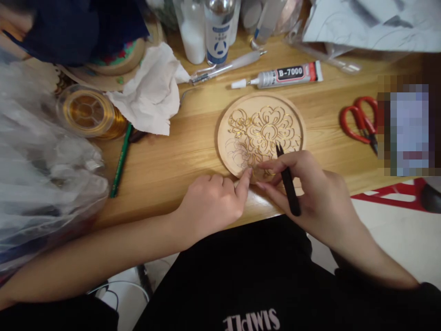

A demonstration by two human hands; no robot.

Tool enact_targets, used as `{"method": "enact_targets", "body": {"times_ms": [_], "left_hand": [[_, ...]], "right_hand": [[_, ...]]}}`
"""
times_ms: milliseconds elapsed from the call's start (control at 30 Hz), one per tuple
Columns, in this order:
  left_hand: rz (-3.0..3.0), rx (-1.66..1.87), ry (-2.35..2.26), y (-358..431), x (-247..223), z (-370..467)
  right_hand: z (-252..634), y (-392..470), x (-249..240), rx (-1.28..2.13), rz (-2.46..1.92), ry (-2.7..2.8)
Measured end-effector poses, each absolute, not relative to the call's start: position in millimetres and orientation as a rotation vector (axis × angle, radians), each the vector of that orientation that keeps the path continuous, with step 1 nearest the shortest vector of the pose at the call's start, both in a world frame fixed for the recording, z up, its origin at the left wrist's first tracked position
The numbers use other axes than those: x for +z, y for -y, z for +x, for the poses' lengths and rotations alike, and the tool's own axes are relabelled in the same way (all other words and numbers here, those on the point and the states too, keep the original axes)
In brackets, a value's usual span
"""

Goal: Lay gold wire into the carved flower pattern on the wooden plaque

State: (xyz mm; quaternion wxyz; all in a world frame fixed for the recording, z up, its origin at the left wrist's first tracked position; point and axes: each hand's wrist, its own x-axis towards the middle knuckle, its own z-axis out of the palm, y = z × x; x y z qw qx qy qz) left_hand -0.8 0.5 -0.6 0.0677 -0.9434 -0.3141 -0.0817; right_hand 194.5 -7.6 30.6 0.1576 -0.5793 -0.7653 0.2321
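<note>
A round wooden plate (pixel 223 151) with a raised rim lies on the table. Its flower drawing is partly outlined in gold wire (pixel 270 131); bare pencil lines show at the lower left. My left hand (pixel 215 202) is closed, most fingers curled under, with one fingertip at the plate's near rim. Whether it pinches something there is hidden. Black tweezers (pixel 290 191) rest in my right hand (pixel 317 193), between thumb and index finger, their tips pointing away from me over the plate. The right thumb and index fingertips come close together at the near rim, beside a thin gold wire piece.
Behind the plate lie a B-7000 glue tube (pixel 287 76) and a pen-like tool (pixel 230 66); bottles (pixel 218 34) stand further back. Red-handled scissors (pixel 360 122) are at right. At left are a wire spool (pixel 89 112), crumpled tissue (pixel 149 92), a green pencil (pixel 121 161) and plastic bags (pixel 44 161).
</note>
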Motion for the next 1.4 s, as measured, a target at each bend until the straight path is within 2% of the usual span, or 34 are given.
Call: {"method": "enact_targets", "body": {"times_ms": [233,800,1400], "left_hand": [[-2.856,-0.274,0.967,-2,0,0],[-2.823,-0.214,0.935,-2,0,-1],[-2.858,-0.225,0.940,-2,-1,-2]], "right_hand": [[184,6,28,0.391,-1.691,2.229],[185,1,27,0.692,-1.749,2.171],[194,3,25,0.643,-1.707,2.212]]}}
